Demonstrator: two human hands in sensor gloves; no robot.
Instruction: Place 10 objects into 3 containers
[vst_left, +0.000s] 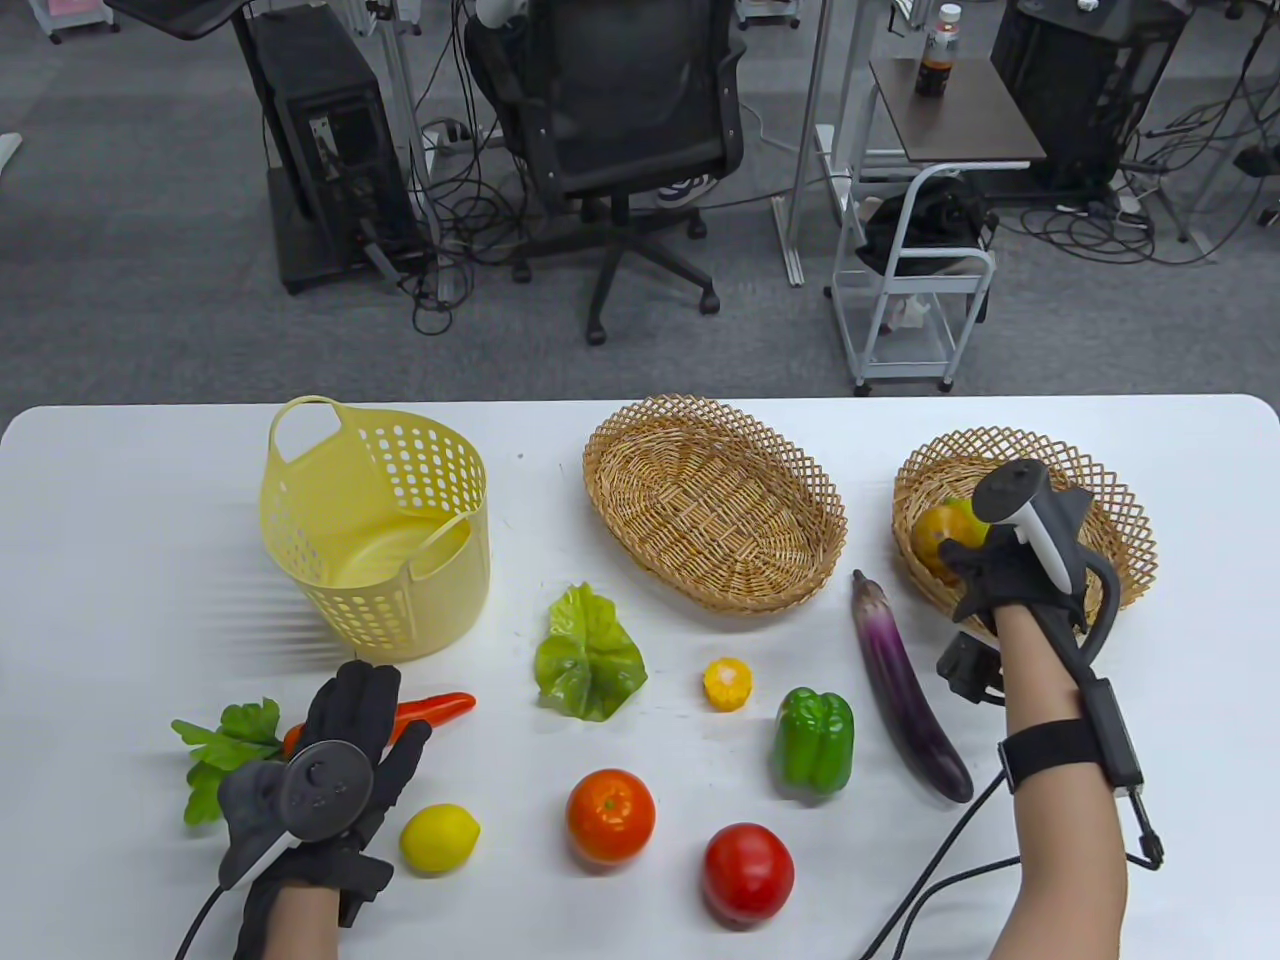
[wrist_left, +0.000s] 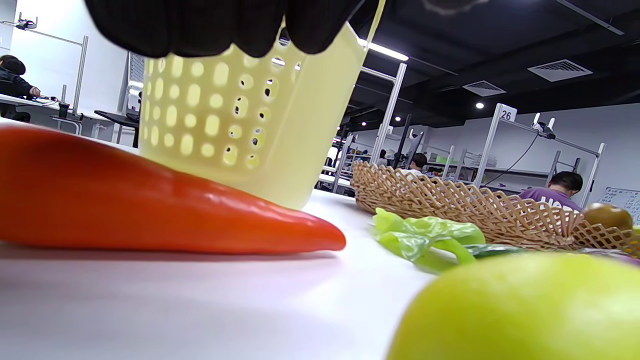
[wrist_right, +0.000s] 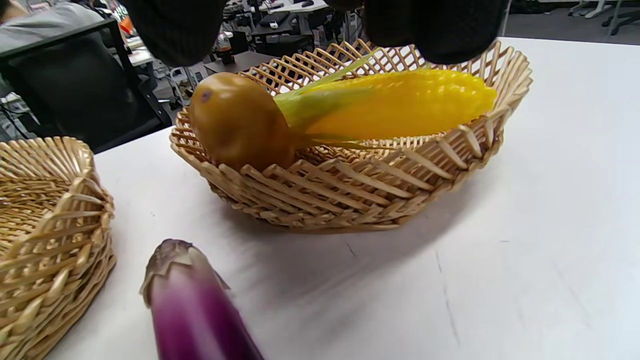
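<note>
My left hand (vst_left: 388, 712) lies open over an orange carrot (vst_left: 437, 707) with green leaves; in the left wrist view its fingers (wrist_left: 200, 25) hang just above the carrot (wrist_left: 150, 205), not touching. My right hand (vst_left: 975, 570) hovers open over the round wicker basket (vst_left: 1120, 530). That basket (wrist_right: 350, 190) holds a corn cob (wrist_right: 400, 102) and a brown-yellow fruit (wrist_right: 237, 120); the fingers (wrist_right: 175, 25) are above them, apart. The yellow plastic basket (vst_left: 375, 530) and the oval wicker basket (vst_left: 715, 500) hold nothing that I can see.
On the table lie a lettuce leaf (vst_left: 588, 655), a small yellow piece (vst_left: 727, 683), a green pepper (vst_left: 815, 740), an eggplant (vst_left: 908, 685), a lemon (vst_left: 440, 838), an orange tomato (vst_left: 610, 815) and a red tomato (vst_left: 748, 872).
</note>
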